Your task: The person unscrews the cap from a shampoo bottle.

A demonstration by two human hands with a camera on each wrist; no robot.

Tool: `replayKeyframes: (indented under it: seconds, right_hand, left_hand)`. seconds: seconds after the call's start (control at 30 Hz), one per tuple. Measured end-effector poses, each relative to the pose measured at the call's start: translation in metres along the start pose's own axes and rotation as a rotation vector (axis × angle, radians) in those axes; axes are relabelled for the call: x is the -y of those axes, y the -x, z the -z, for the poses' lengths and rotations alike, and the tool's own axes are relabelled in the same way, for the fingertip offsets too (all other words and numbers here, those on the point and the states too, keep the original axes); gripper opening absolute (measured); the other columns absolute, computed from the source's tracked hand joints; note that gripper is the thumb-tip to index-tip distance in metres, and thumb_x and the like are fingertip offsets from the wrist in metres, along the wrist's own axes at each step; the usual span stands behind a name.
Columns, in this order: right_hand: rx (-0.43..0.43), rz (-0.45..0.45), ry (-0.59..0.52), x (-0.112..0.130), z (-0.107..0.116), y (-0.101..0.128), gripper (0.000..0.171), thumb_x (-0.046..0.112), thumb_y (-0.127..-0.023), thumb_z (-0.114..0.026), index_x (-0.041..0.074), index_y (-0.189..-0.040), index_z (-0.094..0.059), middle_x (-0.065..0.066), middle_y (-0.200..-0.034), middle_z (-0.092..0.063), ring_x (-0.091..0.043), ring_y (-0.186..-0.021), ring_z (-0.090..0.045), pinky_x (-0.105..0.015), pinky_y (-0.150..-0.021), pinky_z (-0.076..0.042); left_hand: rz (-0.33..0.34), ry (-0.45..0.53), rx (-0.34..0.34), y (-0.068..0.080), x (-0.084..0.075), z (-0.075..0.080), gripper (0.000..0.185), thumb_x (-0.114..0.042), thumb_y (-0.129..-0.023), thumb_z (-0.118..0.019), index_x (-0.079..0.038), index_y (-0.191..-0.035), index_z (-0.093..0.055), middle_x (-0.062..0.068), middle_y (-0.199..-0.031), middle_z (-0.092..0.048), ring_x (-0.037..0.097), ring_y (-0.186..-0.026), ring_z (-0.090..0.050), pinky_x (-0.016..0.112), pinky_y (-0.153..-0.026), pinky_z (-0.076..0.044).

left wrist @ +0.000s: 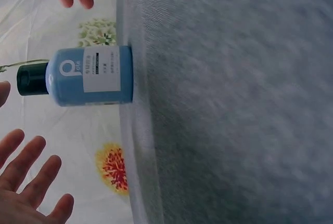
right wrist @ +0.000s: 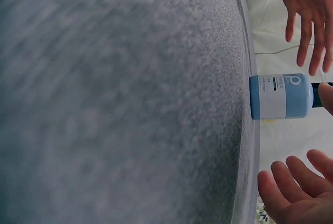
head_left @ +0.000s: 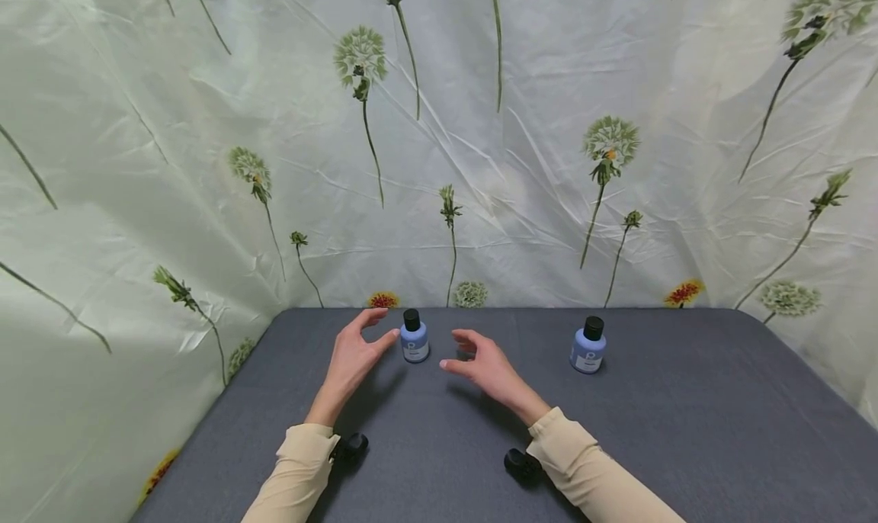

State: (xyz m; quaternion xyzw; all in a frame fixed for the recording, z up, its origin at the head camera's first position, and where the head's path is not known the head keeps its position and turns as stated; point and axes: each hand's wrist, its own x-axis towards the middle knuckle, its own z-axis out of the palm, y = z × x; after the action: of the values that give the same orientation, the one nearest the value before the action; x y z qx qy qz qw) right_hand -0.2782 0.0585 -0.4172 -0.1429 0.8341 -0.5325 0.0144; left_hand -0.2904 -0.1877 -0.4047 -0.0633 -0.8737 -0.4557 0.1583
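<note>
A small blue bottle [head_left: 414,345] with a black cap and a white label stands upright between my two hands on the dark grey table. My left hand [head_left: 353,359] is just left of it, fingers spread, with the thumb tip close to the bottle; I cannot tell if they touch. To its right, a gap apart, my right hand [head_left: 490,367] hovers with thumb and fingers parted, holding nothing. Both wrist views show that bottle [left wrist: 91,76] [right wrist: 281,96] sideways in the picture, with no fingers wrapped round it.
A second blue bottle [head_left: 588,348] with a black cap stands farther right on the table [head_left: 686,416]. Behind the table hangs a pale curtain [head_left: 521,165] printed with dandelions. A small black device [head_left: 524,466] sits at each wrist, by the beige sleeves.
</note>
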Motion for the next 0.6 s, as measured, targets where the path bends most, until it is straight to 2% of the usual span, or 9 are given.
replayKeyframes:
  seconds: [0.2,0.6]
  right_hand:
    - [0.023,0.006,-0.016,0.004,-0.004,-0.004,0.061,0.022,-0.089,-0.075,0.002,-0.141,-0.050,-0.018,-0.138,-0.054,-0.034,-0.124,-0.053,-0.053,-0.097,-0.044]
    - [0.045,0.007,-0.009,0.006,-0.018,-0.013,0.062,0.022,-0.089,-0.075,-0.001,-0.141,-0.049,-0.020,-0.137,-0.054,-0.034,-0.122,-0.055,-0.052,-0.097,-0.045]
  left_hand:
    - [-0.033,0.038,-0.009,-0.005,0.000,-0.005,0.053,-0.032,-0.087,-0.076,-0.010,-0.132,-0.060,0.007,-0.128,-0.062,0.027,-0.121,-0.053,0.056,-0.102,-0.037]
    - [-0.083,0.036,0.016,-0.009,-0.002,-0.012,0.048,-0.031,-0.087,-0.077,-0.013,-0.129,-0.062,0.006,-0.124,-0.064,0.024,-0.117,-0.056,0.055,-0.099,-0.039]
